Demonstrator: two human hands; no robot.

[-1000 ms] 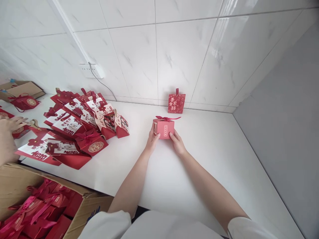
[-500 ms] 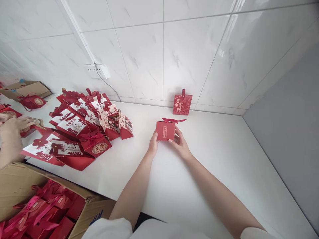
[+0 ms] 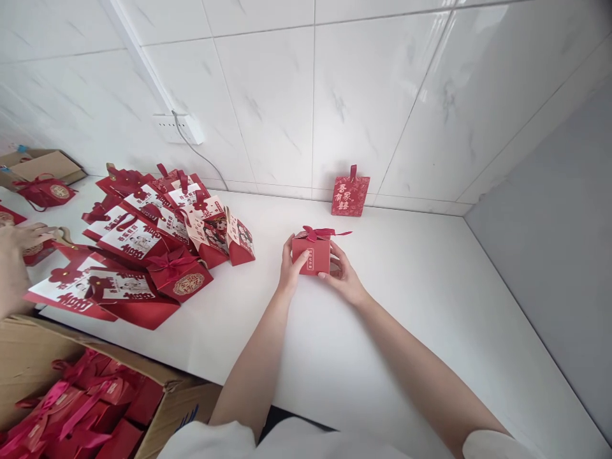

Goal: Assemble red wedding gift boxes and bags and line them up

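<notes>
A small red gift box [image 3: 313, 252] with a ribbon bow on top stands on the white table [image 3: 406, 306], held between both my hands. My left hand [image 3: 289, 268] presses its left side with the thumb on the front face. My right hand [image 3: 342, 275] grips its right side, fingers curled round the edge. Another red gift box [image 3: 350, 194] with gold characters leans against the tiled wall behind.
A heap of red gift bags and boxes [image 3: 148, 245] covers the table's left half. A cardboard carton [image 3: 76, 395] of red boxes with pink ribbons stands at the lower left. Another person's hand [image 3: 16, 245] rests at the far left. A grey wall [image 3: 549, 242] bounds the right.
The box has been turned between my hands, so a corner edge now faces me, and both hands have shifted their hold on its sides.
</notes>
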